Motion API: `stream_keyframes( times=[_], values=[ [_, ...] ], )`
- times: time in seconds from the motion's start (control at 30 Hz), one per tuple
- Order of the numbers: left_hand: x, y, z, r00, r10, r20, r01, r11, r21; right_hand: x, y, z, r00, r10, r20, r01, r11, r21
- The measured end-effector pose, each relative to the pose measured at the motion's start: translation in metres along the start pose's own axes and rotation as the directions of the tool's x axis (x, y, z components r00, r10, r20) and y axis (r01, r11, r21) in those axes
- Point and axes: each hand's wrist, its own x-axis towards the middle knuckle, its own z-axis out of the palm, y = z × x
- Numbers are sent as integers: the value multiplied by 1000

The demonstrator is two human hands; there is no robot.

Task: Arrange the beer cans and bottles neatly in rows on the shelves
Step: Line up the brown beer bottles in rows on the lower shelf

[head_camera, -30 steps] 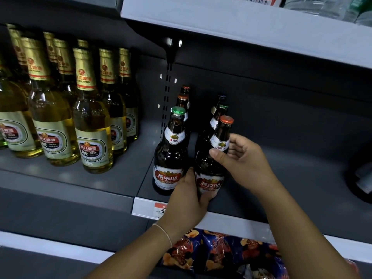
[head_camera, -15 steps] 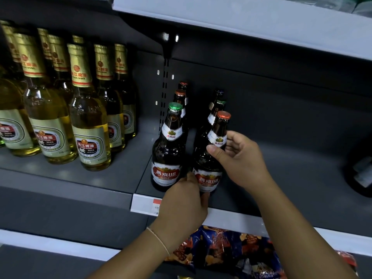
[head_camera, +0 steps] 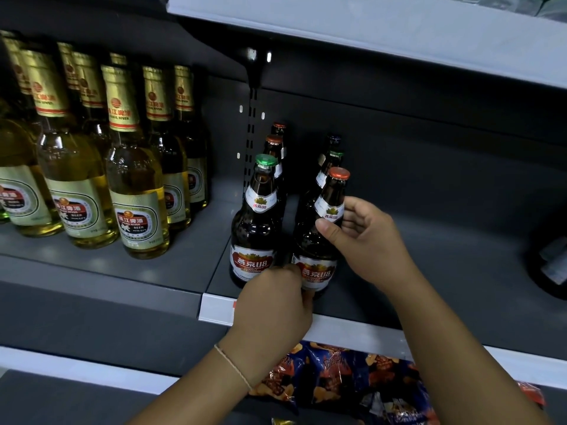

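Both hands are on the same brown beer bottle with the orange cap [head_camera: 319, 240]. The right hand [head_camera: 365, 240] wraps its neck and shoulder, thumb across the front by the neck label. The left hand [head_camera: 276, 305] grips it low down at the base, fingers curled around the bottom label.

That bottle stands upright at the front of the dark shelf [head_camera: 429, 271], just beside a green-capped brown bottle [head_camera: 256, 228] on its left. More brown bottles line up behind both. Further left sits a block of gold-foil pale beer bottles [head_camera: 135, 185]. Snack bags [head_camera: 337, 375] lie on the shelf below.
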Motion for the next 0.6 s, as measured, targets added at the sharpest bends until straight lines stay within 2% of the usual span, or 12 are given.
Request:
stream_keyframes(
  times=[0.17,0.37,0.5,0.6],
  values=[
    [-1,13,-10,996,84,-36,-86,995,-58,0,-2,-2,1000,1,21,-1,999,-39],
    [-1,27,-2,994,93,51,-91,995,-33,0,-3,-7,998,32,53,-29,998,-50],
    [2,39,10,987,134,93,-121,984,-135,-2,0,-26,999,53,-13,-53,998,-26],
    [11,59,18,974,220,50,-206,957,-206,-4,1,-48,995,38,-93,-42,999,-31]
  ],
)
